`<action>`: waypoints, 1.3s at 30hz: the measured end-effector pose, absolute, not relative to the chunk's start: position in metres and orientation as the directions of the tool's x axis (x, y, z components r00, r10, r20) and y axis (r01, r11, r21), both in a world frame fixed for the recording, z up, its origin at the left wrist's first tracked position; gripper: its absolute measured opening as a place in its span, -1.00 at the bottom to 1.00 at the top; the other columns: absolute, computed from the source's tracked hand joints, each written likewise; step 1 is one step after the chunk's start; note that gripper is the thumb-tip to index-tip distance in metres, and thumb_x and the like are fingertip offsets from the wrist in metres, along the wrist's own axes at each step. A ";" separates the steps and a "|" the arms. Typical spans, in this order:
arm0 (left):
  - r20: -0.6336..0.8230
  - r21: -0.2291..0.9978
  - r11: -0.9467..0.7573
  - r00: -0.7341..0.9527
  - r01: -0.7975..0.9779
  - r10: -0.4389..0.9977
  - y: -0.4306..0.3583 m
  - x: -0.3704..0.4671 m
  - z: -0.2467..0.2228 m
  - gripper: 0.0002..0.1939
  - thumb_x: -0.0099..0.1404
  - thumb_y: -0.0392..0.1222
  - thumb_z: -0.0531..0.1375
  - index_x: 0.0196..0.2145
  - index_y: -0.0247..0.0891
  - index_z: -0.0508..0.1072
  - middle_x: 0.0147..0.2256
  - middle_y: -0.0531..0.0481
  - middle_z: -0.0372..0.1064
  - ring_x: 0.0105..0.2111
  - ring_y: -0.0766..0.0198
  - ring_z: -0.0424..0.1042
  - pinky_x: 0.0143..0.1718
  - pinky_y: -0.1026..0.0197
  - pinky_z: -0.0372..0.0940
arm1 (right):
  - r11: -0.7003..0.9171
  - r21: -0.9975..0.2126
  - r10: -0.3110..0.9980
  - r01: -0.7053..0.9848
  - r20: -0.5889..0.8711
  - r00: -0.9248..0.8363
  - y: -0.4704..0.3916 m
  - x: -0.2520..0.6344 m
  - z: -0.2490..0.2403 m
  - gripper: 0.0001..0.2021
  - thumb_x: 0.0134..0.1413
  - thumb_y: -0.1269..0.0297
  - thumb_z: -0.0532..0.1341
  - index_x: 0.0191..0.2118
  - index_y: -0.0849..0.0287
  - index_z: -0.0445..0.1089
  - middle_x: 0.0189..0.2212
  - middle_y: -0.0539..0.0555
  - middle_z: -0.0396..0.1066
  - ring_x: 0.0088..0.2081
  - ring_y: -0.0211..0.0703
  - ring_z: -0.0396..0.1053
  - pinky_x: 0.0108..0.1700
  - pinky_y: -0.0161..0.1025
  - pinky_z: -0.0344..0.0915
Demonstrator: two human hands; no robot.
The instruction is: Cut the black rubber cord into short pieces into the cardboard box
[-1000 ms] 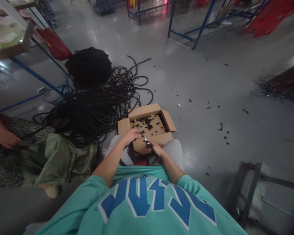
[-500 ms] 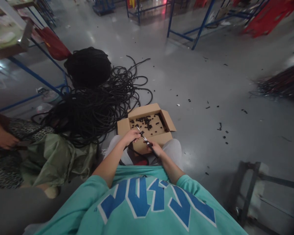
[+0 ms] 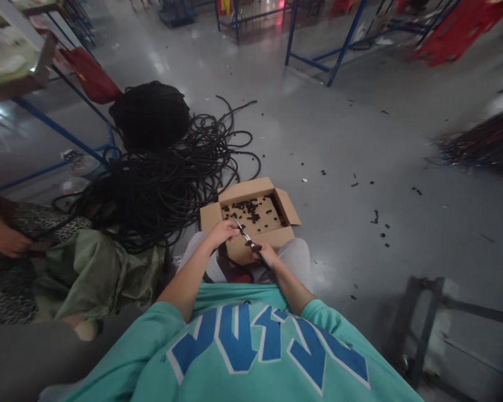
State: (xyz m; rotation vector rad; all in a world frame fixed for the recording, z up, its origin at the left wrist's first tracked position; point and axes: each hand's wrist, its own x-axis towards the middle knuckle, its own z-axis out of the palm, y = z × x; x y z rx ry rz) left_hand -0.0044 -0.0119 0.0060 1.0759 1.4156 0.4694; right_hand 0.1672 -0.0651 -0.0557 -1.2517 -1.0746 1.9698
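Observation:
My right hand (image 3: 267, 254) is closed round the dark handles of a pair of scissors (image 3: 248, 240). Their slim metal blades point up and left, close to the fingers of my left hand (image 3: 224, 231). That hand is closed in a pinch on a black cord (image 3: 242, 229), of which only a short dark end shows at the fingertips. More cord loops below the hand, between my knees. Under both hands an open cardboard box (image 3: 257, 239) stands between my legs, with many short black cut pieces (image 3: 251, 209) scattered on its bottom.
A big tangle of black cord (image 3: 159, 184) and a round black bundle (image 3: 150, 114) lie at left. Another person's hand (image 3: 10, 240) is at the left edge. Black scraps (image 3: 376, 216) dot the floor. A metal frame (image 3: 427, 324) stands at right.
Both hands stay nearly in place over the box. The scissors have shifted very slightly in my right hand, and more of their dark handle shows.

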 end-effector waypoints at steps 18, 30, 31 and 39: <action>-0.580 0.814 0.488 0.389 0.315 0.715 -0.008 -0.014 0.006 -0.69 0.00 -0.06 0.22 -0.63 -0.39 0.32 -0.69 0.03 0.27 -0.80 0.53 0.09 -0.79 0.40 -0.12 | -0.549 -0.834 0.719 -0.061 -0.433 -0.544 -0.061 0.171 -0.054 -0.45 -0.49 0.42 0.22 -0.15 0.23 0.35 -0.67 -0.14 0.22 -0.63 -0.39 0.13 -0.55 -0.39 0.05; -0.598 0.800 0.525 0.327 0.290 0.732 -0.002 -0.025 -0.008 -0.67 0.02 0.00 0.20 -0.59 -0.38 0.34 -0.71 0.06 0.24 -0.78 0.51 0.11 -0.74 0.40 -0.03 | -0.569 -0.821 0.763 -0.050 -0.504 -0.403 -0.064 0.167 -0.055 -0.47 -0.47 0.41 0.20 -0.15 0.28 0.36 -0.79 -0.21 0.13 -0.76 -0.43 0.04 -0.67 -0.41 -0.03; -0.596 0.802 0.533 0.301 0.271 0.744 -0.001 -0.026 -0.009 -0.70 0.01 -0.03 0.21 -0.56 -0.38 0.35 -0.69 0.06 0.25 -0.77 0.51 0.13 -0.73 0.40 -0.01 | -0.574 -0.817 0.762 -0.048 -0.512 -0.396 -0.064 0.167 -0.056 -0.46 -0.47 0.40 0.20 -0.14 0.28 0.35 -0.80 -0.21 0.12 -0.77 -0.42 0.05 -0.67 -0.41 -0.04; -0.578 0.810 0.586 0.187 0.013 0.794 -0.003 -0.028 0.000 -0.66 -0.09 -0.37 0.25 -0.28 -0.41 0.35 -0.52 0.03 0.34 -0.62 0.44 0.29 -0.55 0.33 0.18 | -0.578 -0.804 0.765 -0.141 -0.473 -0.436 -0.060 0.169 -0.064 -0.39 -0.45 0.40 0.20 -0.06 0.20 0.27 -0.66 -0.14 0.23 -0.65 -0.38 0.15 -0.57 -0.38 0.06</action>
